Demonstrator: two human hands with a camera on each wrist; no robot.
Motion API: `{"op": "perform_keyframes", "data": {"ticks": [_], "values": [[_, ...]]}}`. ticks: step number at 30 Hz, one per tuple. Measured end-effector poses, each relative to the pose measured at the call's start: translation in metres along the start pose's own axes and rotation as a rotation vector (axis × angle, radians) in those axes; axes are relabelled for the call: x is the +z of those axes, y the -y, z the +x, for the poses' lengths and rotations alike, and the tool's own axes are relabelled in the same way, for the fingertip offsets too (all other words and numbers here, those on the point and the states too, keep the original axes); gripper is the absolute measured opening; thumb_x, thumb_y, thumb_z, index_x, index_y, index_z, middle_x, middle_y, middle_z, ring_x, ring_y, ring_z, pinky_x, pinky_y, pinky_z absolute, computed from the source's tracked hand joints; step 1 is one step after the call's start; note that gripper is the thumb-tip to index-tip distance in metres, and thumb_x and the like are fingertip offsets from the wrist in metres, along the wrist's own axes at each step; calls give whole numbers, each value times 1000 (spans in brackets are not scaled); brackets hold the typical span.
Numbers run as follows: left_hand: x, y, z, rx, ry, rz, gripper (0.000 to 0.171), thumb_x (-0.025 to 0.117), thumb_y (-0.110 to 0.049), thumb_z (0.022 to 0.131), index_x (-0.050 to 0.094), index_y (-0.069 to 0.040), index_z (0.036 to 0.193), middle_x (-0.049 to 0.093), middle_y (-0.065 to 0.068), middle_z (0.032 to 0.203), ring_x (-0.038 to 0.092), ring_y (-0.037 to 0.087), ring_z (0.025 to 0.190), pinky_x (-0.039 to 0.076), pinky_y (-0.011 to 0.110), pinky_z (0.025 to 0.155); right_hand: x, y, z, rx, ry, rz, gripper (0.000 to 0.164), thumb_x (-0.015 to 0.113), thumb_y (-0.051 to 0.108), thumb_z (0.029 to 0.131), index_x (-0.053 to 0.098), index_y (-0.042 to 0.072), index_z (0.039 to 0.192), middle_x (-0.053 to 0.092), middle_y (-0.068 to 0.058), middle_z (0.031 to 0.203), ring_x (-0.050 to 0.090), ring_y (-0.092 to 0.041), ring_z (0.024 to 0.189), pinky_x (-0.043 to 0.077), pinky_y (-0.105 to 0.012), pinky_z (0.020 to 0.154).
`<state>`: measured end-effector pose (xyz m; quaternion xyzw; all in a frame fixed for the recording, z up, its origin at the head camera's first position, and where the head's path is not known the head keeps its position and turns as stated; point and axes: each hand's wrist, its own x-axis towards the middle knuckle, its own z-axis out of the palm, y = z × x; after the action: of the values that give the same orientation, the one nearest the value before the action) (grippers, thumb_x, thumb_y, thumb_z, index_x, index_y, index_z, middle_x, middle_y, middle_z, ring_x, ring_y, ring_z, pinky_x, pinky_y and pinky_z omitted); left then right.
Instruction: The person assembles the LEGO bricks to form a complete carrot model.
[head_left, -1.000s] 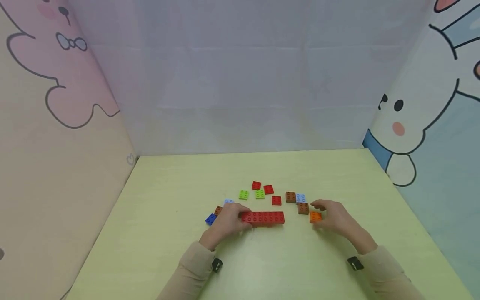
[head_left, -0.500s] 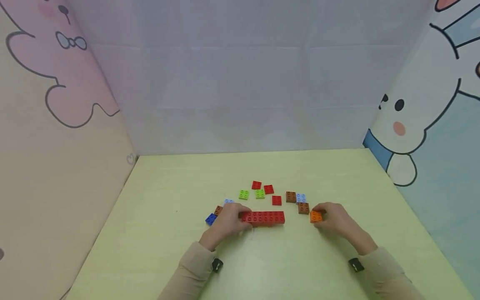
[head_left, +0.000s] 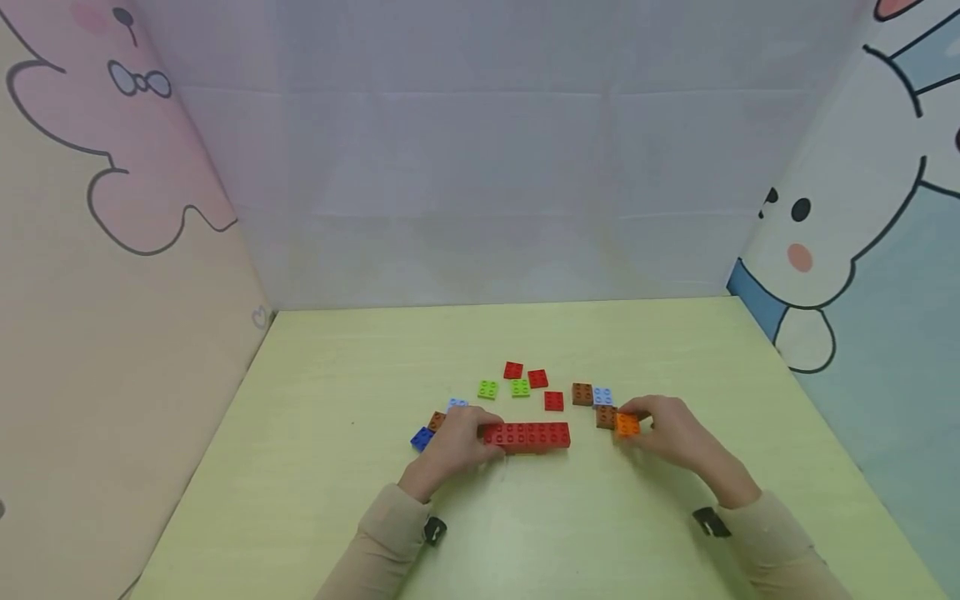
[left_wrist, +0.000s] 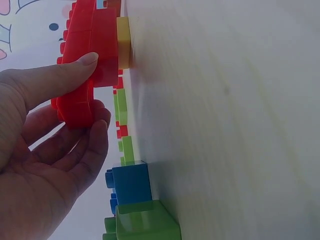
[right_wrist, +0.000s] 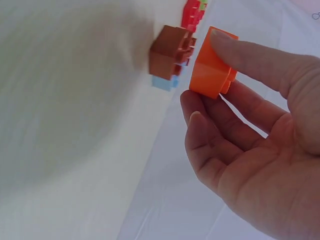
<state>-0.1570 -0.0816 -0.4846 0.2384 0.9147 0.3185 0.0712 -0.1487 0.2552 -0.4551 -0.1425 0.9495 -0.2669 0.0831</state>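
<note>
My left hand (head_left: 452,440) grips the left end of a long red toy brick (head_left: 528,435) between thumb and fingers. In the left wrist view, that long brick sits on another red brick (left_wrist: 105,47), with a yellow brick (left_wrist: 124,42) beneath. My right hand (head_left: 670,431) pinches an orange brick (head_left: 627,425) by its sides. The right wrist view shows the orange brick (right_wrist: 210,65) lifted off the table, studs turned toward the palm. Just left of it lies a brown brick (head_left: 606,417), touching or nearly touching a light blue brick (head_left: 602,396).
Red (head_left: 553,401) and lime green bricks (head_left: 487,389) are scattered behind the long red brick. Another brown brick (head_left: 582,394) lies at the right. Beside my left hand are blue (head_left: 422,438) and brown bricks (head_left: 437,421). The left wrist view adds a green brick (left_wrist: 147,221).
My right hand has closed its fingers on the orange brick, lifted it from the table and moved it slightly left. The left hand and the long red brick have stayed put.
</note>
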Motion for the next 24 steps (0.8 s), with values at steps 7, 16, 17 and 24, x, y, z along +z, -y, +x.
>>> {"op": "perform_keyframes", "data": {"ticks": [7, 16, 17, 24], "values": [[-1, -1, -1, 6, 2, -11, 35, 81, -22, 77, 73, -11, 109, 65, -7, 95, 53, 8, 83, 42, 30, 75, -2, 16, 3, -56, -8, 24, 33, 77, 10, 79, 69, 3, 110, 66, -5, 102, 59, -27, 95, 49, -44, 78], [0, 0, 0, 8, 1, 3, 35, 81, -22, 77, 73, -12, 109, 64, -9, 93, 53, 8, 81, 42, 30, 75, 4, 35, 10, -90, -7, 39, 34, 79, 10, 77, 69, 2, 109, 66, -4, 100, 59, -25, 92, 50, -40, 76], [0, 1, 0, 5, 1, 4, 35, 81, -22, 77, 73, -13, 109, 64, -9, 93, 53, 8, 81, 42, 30, 75, 5, 37, 11, -92, -10, 38, 34, 80, 11, 77, 69, 3, 108, 65, -3, 99, 59, -24, 90, 50, -38, 74], [0, 0, 0, -7, 3, 7, 35, 81, -23, 77, 73, -13, 110, 64, -9, 93, 53, 9, 82, 41, 31, 76, 9, 46, 14, -104, 2, 63, 35, 80, 11, 77, 69, 6, 110, 62, 0, 95, 50, -19, 77, 45, -33, 65]]}}
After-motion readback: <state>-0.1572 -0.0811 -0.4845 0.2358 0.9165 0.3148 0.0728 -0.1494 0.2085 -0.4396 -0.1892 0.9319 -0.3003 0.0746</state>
